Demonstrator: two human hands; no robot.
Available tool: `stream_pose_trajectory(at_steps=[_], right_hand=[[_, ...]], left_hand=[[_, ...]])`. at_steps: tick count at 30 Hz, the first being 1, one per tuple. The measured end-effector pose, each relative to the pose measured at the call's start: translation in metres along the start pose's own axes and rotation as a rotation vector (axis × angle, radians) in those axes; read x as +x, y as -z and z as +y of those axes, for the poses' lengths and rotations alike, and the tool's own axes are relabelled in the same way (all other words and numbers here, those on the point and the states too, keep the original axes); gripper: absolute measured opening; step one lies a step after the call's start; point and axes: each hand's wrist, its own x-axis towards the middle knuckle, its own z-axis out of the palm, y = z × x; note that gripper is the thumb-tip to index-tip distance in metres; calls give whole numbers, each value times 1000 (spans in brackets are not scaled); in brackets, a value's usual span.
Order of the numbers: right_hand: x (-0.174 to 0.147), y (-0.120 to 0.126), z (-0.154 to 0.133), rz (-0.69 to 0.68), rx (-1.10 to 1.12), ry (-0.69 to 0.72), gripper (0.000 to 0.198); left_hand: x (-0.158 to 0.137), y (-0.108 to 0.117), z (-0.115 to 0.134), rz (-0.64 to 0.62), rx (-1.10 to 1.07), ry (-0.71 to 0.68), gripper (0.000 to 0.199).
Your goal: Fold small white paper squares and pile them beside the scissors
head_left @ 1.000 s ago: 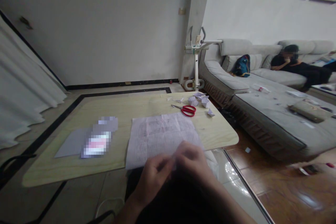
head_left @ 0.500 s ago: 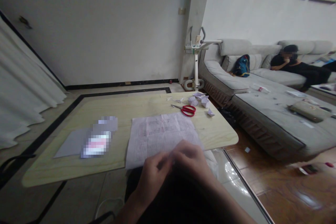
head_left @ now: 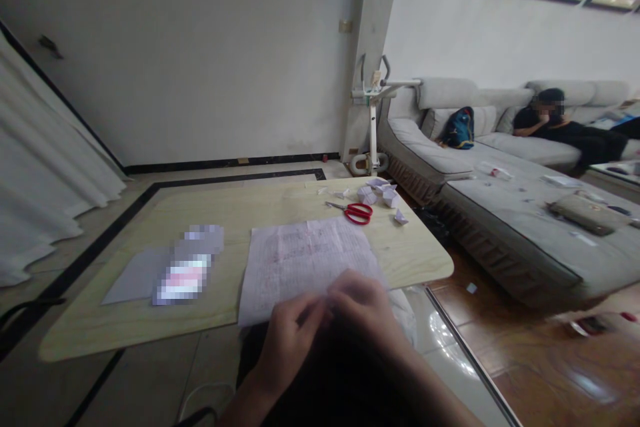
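My left hand [head_left: 295, 328] and my right hand [head_left: 363, 301] meet at the fingertips, low over the near edge of the table. Both are closed in a pinch; whatever lies between the fingers is too small and blurred to make out. Just beyond them a large creased sheet of printed paper [head_left: 300, 253] lies flat and hangs slightly over the edge. Red-handled scissors [head_left: 357, 213] rest past its far right corner, blades pointing left. Several folded paper pieces [head_left: 367, 195] sit at the table's far right corner, with one small folded piece [head_left: 401, 217] apart from them.
Left on the wooden table [head_left: 115, 327] are a white sheet [head_left: 130, 277] and a blurred-out bright item [head_left: 183, 277]. Small paper scraps [head_left: 341, 194] lie near the scissors. A grey sofa [head_left: 505, 233] stands to the right, with a backpack [head_left: 460, 128] and a seated person [head_left: 555, 123].
My hands stay together at nearly the same spot, with only slight finger movement. The view has shifted a little; the things on the table have not moved.
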Motion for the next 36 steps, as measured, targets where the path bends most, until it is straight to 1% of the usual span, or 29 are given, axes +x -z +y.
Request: stream_pose_trajectory(at_steps=[4,8,13,17,19,21,24,26,28,30,33,36], right_hand=[[-1,0,-6,-19,38,3,15],[-2,1,-9,-21,61,25,20],[-2,0,-5,4,94,48,19],[-4,-3,1,21,172,63,23],[-4,-4,2,31,170,67,25],[-2,-3,3,15,146,60,25],[1,0,2,-68,101,8,23],[2,2,1,-116,79,-21,23],[1,3,-1,-136,47,-15,25],[0,4,-2,-106,3,33,26],[-2,4,-2,-22,-34,102,26],[-2,2,0,27,31,87,25]], left_hand=[[0,1,0,-1,16,-29,27],[0,2,0,-1,31,-23,29],[0,2,1,-6,21,-17,28],[0,1,2,0,46,-62,26],[-1,1,3,6,76,-86,28],[-1,2,3,18,102,-107,30],[-2,4,1,27,133,-137,32],[-2,5,-1,14,167,-148,33],[-2,5,-4,-6,206,-149,34],[-1,5,-5,-22,215,-132,33],[1,5,-5,-26,161,-94,28],[1,4,-5,-6,131,-94,26]])
